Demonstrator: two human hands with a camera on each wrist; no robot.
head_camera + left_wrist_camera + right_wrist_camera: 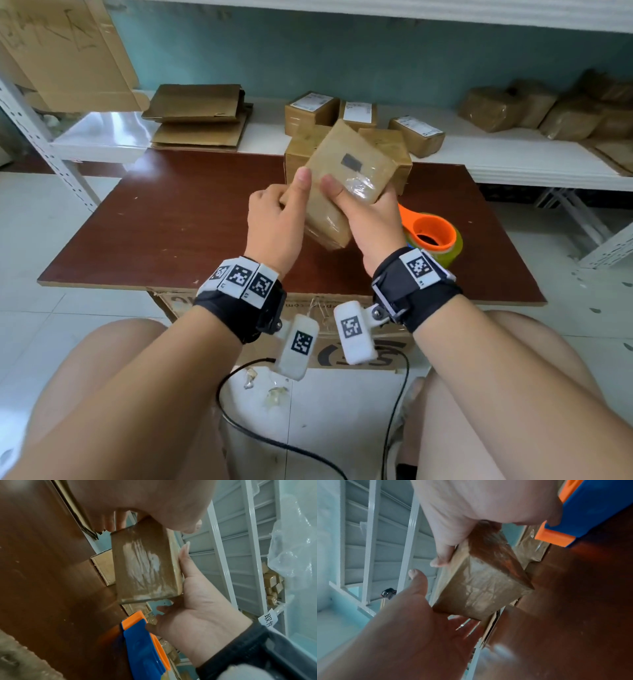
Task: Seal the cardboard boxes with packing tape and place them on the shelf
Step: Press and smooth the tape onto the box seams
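Note:
A small cardboard box [346, 164] wrapped in glossy clear tape is held tilted above the brown table [171, 222]. My right hand [373, 219] grips its near right end, thumb on the top face and fingers round the side. My left hand [274, 222] holds the left edge, thumb up along it, fingers reaching under. The left wrist view shows the box's [145, 568] taped underside between my left hand [154, 507] and my right hand [197, 615]. An orange and blue tape dispenser [433, 236] lies on the table by my right wrist.
Two more brown boxes [394, 147] stand on the table behind the held one. The white shelf [479, 150] beyond carries labelled boxes [310, 111], flattened cardboard [202, 116] at left and wrapped parcels [548, 106] at right. A white metal rack post [44, 144] stands far left.

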